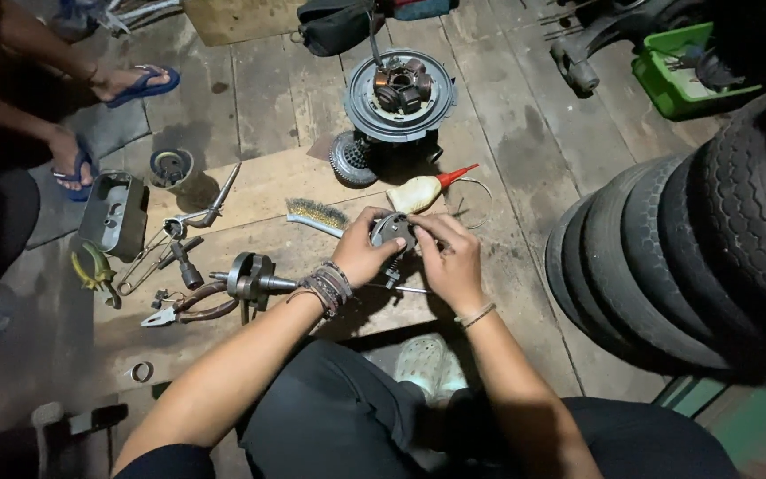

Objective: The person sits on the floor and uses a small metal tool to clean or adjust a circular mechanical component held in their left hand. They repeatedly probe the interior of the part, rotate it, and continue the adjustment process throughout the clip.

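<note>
Hands | left (pixel 361 253) and right (pixel 449 257) both clasp round metal part (pixel 392 229)

I see a worn plank floor (pixel 525 151) with a flat wooden board (pixel 263 191) on it. On the board lie a wire brush (pixel 316 215), pliers (pixel 190 309), a crankshaft (pixel 254 277) and an oil bottle (pixel 425 190); stacked tyres (pixel 684 257) stand at the floor's right edge.

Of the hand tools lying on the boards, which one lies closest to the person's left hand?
The wire brush, with brassy bristles and a pale handle, just up-left of the left hand. The pliers and other tools lie farther left.
</note>
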